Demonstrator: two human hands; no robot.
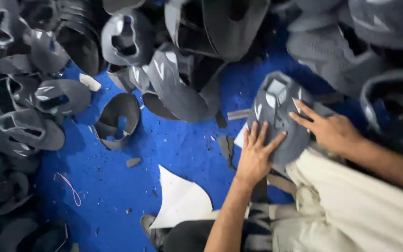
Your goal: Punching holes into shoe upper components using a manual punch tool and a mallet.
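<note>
Blue floor [173,144], littered with scraps and ringed by heaps of grey shoe uppers [173,88], many cut off at the frame edges or lost in shadow at left. Cream trouser leg [360,210] at lower right, running out of frame. White sheet [180,200] lying flat near bottom centre, its lower edge hidden behind dark fabric. Grey shoe upper [276,112] held at right of centre, just above the knee: knitted texture, pale angular markings, open collar facing up; lower part covered by both hands. Left hand [256,151] pressed flat on the upper, fingers spread. Right hand [330,128] resting on the upper's right edge, index finger extended along it, remaining fingers loosely apart; grip beneath not discernible. Thin pink thread [71,186] looped on floor at lower left.
</note>
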